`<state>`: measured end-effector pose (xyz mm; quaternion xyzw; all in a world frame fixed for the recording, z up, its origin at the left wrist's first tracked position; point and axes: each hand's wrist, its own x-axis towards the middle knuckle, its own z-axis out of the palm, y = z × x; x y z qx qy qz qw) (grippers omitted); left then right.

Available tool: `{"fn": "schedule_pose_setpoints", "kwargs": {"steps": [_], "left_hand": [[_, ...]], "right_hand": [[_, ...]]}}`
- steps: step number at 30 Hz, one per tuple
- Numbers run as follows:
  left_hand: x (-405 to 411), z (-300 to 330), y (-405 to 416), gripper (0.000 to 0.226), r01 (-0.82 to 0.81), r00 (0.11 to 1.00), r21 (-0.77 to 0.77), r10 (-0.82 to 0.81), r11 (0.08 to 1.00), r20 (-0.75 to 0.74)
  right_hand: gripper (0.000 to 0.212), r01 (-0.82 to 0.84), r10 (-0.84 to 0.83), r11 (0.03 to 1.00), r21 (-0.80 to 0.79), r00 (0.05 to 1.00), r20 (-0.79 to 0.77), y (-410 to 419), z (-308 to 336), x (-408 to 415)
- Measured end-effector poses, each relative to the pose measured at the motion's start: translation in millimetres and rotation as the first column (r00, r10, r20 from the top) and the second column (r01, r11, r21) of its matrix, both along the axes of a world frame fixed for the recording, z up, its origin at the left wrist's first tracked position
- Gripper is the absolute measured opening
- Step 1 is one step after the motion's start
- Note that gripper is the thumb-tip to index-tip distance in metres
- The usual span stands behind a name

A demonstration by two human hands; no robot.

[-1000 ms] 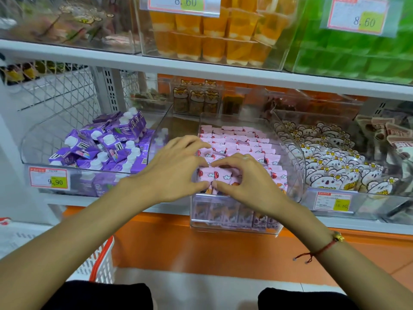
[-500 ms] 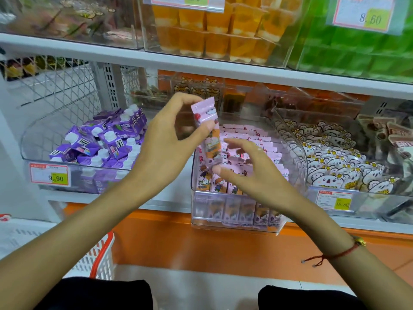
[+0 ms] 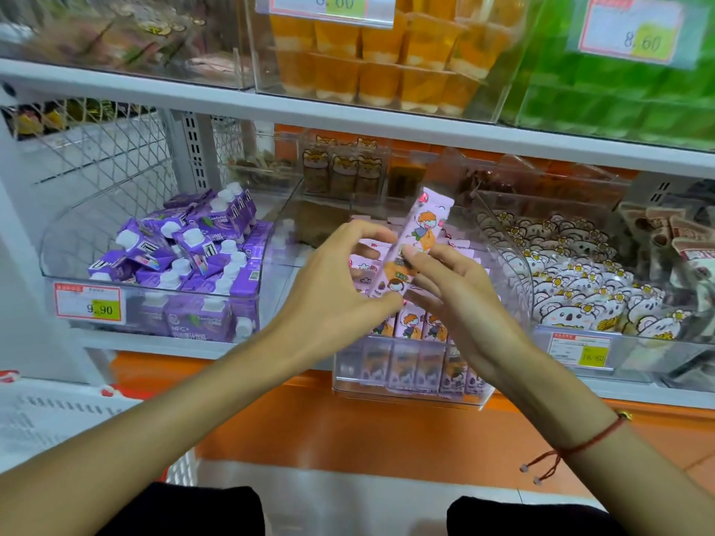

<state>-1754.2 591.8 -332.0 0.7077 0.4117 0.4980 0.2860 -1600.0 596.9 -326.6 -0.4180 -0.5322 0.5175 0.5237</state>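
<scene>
Fingers point(image 3: 417, 254) of both hands pinch 1 pink packet point(image 3: 423, 230).
Held tilted, top leaning right, it sits just above the clear bin point(image 3: 348, 381) of matching packets: the left hand point(image 3: 336, 292) curls round its lower left edge, the right hand point(image 3: 464, 307) grips the lower right, thumb on the front.

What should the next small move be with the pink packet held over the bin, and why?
Probably lower the pink packet upright into the front row of the clear bin. The left hand and right hand both pinch it, tilted, above matching packets standing there.
</scene>
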Motion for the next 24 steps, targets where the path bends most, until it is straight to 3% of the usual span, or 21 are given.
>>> {"fn": "schedule_pose_setpoints", "kwargs": {"steps": [5,8,10,14,19,24], "left_hand": [[2.1,-2.6,-0.5,0.042,-0.069,0.996,0.093,0.073,0.993,-0.046],[-0.9,-1.5,1.9,0.04,-0.047,0.998,0.067,0.05,0.997,-0.044],[-3.7,-3.5,3.3,0.036,-0.02,0.998,0.043,0.023,0.999,-0.064],[-5.1,-7.4,4.5,0.033,-0.055,0.988,0.099,0.068,0.994,-0.137],[-2.1,-3.1,-0.3,0.043,-0.16,0.973,0.222,0.192,0.962,-0.131],[-3.2,1.7,-1.4,0.039,-0.015,1.0,0.095,0.016,0.995,0.0]], "right_hand": [[0.021,0.014,-0.014,1.0,0.012,1.0,-0.015,-2.3,0.4,-2.7],[0.035,-0.033,0.033,0.999,0.001,0.996,-0.086,-2.7,7.0,1.5],[0.033,-0.059,0.06,0.998,0.012,0.992,-0.112,-4.3,10.1,3.8],[0.027,0.042,-0.049,0.99,0.136,0.998,0.045,-9.1,8.5,-0.6],[0.021,0.173,-0.201,0.942,0.288,0.977,0.073,-13.0,9.3,-2.5],[0.027,0.104,-0.166,0.936,0.336,0.973,0.162,-17.6,13.5,-0.7]]}}
